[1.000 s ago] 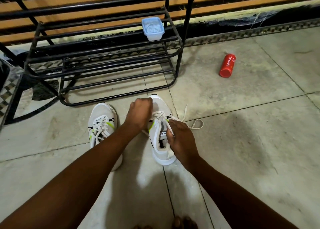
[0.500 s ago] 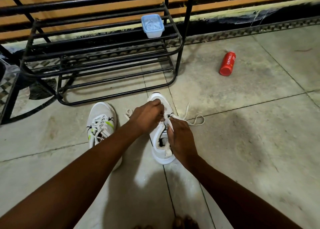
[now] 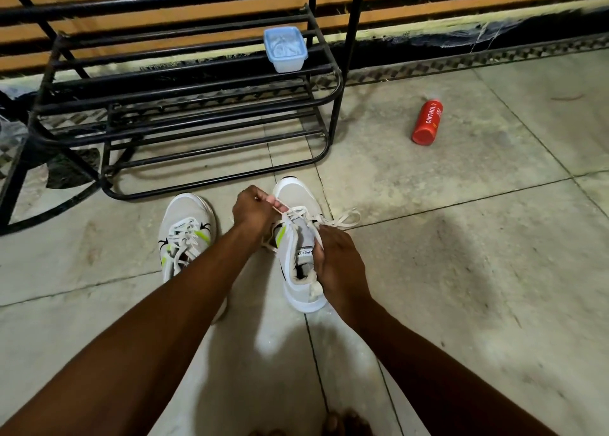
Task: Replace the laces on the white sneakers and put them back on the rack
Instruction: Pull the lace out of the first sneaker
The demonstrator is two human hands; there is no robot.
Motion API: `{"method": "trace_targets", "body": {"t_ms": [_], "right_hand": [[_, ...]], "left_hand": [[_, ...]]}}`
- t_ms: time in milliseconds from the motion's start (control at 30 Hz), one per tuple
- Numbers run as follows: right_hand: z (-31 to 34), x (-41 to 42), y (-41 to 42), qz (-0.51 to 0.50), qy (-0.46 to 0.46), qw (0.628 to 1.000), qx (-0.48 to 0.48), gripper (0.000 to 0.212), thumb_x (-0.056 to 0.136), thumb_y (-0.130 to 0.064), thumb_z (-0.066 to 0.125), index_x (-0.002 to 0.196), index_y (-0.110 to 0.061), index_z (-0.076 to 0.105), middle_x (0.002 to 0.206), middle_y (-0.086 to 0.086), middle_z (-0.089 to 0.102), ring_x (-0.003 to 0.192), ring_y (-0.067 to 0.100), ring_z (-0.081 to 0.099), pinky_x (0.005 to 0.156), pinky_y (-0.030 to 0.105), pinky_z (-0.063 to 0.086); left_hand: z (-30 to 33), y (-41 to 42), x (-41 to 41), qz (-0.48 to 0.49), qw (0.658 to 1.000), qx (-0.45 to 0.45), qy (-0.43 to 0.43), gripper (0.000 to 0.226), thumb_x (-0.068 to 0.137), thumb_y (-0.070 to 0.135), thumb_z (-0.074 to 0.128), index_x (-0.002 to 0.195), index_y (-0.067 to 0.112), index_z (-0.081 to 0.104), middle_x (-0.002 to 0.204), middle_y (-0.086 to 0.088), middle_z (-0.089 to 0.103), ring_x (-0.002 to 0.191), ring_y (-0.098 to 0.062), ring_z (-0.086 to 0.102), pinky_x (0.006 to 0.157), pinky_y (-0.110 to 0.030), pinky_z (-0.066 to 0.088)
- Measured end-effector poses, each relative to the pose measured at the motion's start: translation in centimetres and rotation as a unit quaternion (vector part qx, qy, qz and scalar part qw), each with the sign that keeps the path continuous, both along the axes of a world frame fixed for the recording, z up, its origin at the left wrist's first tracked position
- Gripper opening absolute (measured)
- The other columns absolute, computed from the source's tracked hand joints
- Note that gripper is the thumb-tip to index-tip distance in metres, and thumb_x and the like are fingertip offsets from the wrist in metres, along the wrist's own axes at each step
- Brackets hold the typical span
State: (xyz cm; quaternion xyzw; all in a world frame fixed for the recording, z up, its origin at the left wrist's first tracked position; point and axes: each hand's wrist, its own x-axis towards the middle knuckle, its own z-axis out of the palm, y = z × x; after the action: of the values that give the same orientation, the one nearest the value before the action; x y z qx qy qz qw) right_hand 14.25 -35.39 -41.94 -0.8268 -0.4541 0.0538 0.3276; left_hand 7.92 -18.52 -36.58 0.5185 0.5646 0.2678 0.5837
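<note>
Two white sneakers with lime accents stand on the tiled floor, toes toward the rack. The left sneaker (image 3: 188, 228) is laced and my left forearm covers its heel. Over the right sneaker (image 3: 298, 247), my left hand (image 3: 252, 209) pinches a white lace (image 3: 342, 219) near the toe end of the eyelets. My right hand (image 3: 339, 264) grips the right sneaker's collar at its right side. Loose lace loops trail onto the floor to the right of that sneaker.
A black metal shoe rack (image 3: 184, 106) stands just beyond the sneakers, with a pale blue lidded plastic box (image 3: 285, 49) on its upper shelf. A red Cinthol can (image 3: 427, 122) lies on the floor at the right. My toes (image 3: 342, 425) show at the bottom edge.
My left hand has shifted from above the right sneaker's tongue toward its toe, drawing the lace. My right hand has slid down from the lace to the collar.
</note>
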Motion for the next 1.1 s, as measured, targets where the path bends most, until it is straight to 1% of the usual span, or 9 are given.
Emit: {"method": "trace_targets", "body": {"t_ms": [67,167,233,333,467,667,767,933,1100], "right_hand": [[0.2,-0.1,0.0,-0.002,-0.001,1.0,0.002,0.049,0.101,-0.031,0.034,0.127,-0.002,0.065,0.125,0.014,0.068,0.121,0.031,0.061,0.103,0.038,0.05],[0.2,-0.1,0.1,-0.006,0.007,1.0,-0.004,0.05,0.101,-0.031,0.034,0.128,-0.002,0.064,0.127,0.014,0.067,0.123,0.032,0.06,0.104,0.038,0.049],[0.2,-0.3,0.2,-0.003,0.015,1.0,-0.01,0.052,0.1,-0.032,0.032,0.131,-0.002,0.062,0.132,0.014,0.064,0.127,0.031,0.057,0.105,0.038,0.047],[0.1,-0.3,0.2,-0.001,0.032,0.999,-0.025,0.047,0.102,-0.029,0.037,0.137,-0.006,0.057,0.139,0.011,0.059,0.133,0.028,0.051,0.108,0.04,0.047],[0.0,-0.4,0.3,-0.004,0.03,0.999,-0.031,0.036,0.103,-0.018,0.05,0.137,-0.008,0.055,0.14,0.009,0.058,0.132,0.026,0.049,0.106,0.04,0.046],[0.2,-0.4,0.3,-0.012,0.028,1.0,-0.006,0.036,0.102,-0.014,0.047,0.134,-0.001,0.057,0.134,0.016,0.061,0.128,0.033,0.054,0.105,0.042,0.048],[0.2,-0.5,0.3,-0.012,0.044,0.999,-0.005,0.037,0.104,-0.016,0.045,0.137,-0.003,0.055,0.138,0.015,0.059,0.132,0.03,0.051,0.108,0.042,0.046],[0.4,-0.4,0.3,-0.01,0.033,0.999,-0.017,0.045,0.102,-0.023,0.037,0.141,-0.006,0.054,0.14,0.013,0.058,0.134,0.028,0.05,0.109,0.04,0.046],[0.5,-0.2,0.5,-0.012,0.001,0.999,-0.039,0.034,0.1,-0.012,0.052,0.132,-0.005,0.059,0.131,0.014,0.063,0.126,0.03,0.056,0.101,0.04,0.05]], "left_hand": [[0.4,0.7,-0.3,-0.044,0.998,-0.029,-0.021,0.026,0.096,-0.01,0.043,0.086,0.014,0.045,0.074,-0.019,0.066,0.053,-0.022,0.068,0.042,-0.024,0.045],[0.3,1.4,-0.6,-0.158,0.987,0.01,-0.026,0.013,0.1,-0.003,0.054,0.097,0.01,0.055,0.085,-0.01,0.066,0.072,-0.025,0.068,0.058,-0.027,0.054],[-0.2,1.5,-0.5,-0.262,0.964,0.051,0.021,0.013,0.094,0.017,0.073,0.097,0.007,0.066,0.088,-0.003,0.072,0.084,-0.021,0.07,0.074,-0.03,0.055],[-0.2,0.7,0.2,-0.38,0.895,0.172,0.157,0.022,0.082,0.034,0.086,0.086,0.017,0.072,0.084,0.003,0.074,0.079,-0.01,0.07,0.075,-0.025,0.052],[-0.1,0.2,1.0,-0.395,0.852,0.265,0.217,0.02,0.089,0.028,0.081,0.076,0.019,0.07,0.082,0.009,0.067,0.082,-0.008,0.063,0.074,-0.025,0.047],[1.0,0.4,0.9,-0.447,0.82,0.252,0.253,0.033,0.084,-0.01,0.062,0.078,0.022,0.067,0.077,0.007,0.071,0.078,-0.005,0.071,0.079,-0.027,0.059],[1.2,0.0,1.1,-0.436,0.815,0.257,0.284,0.026,0.086,0.002,0.064,0.084,0.027,0.063,0.086,0.01,0.068,0.088,-0.013,0.069,0.087,-0.039,0.059],[1.7,-1.5,1.2,-0.42,0.74,0.377,0.367,0.018,0.088,0.016,0.066,0.104,0.024,0.065,0.111,-0.001,0.061,0.104,-0.027,0.061,0.083,-0.037,0.049],[0.2,-1.0,0.3,-0.371,0.782,0.411,0.286,0.016,0.087,-0.001,0.062,0.092,0.012,0.07,0.103,-0.007,0.06,0.09,-0.029,0.063,0.079,-0.037,0.054]]}}
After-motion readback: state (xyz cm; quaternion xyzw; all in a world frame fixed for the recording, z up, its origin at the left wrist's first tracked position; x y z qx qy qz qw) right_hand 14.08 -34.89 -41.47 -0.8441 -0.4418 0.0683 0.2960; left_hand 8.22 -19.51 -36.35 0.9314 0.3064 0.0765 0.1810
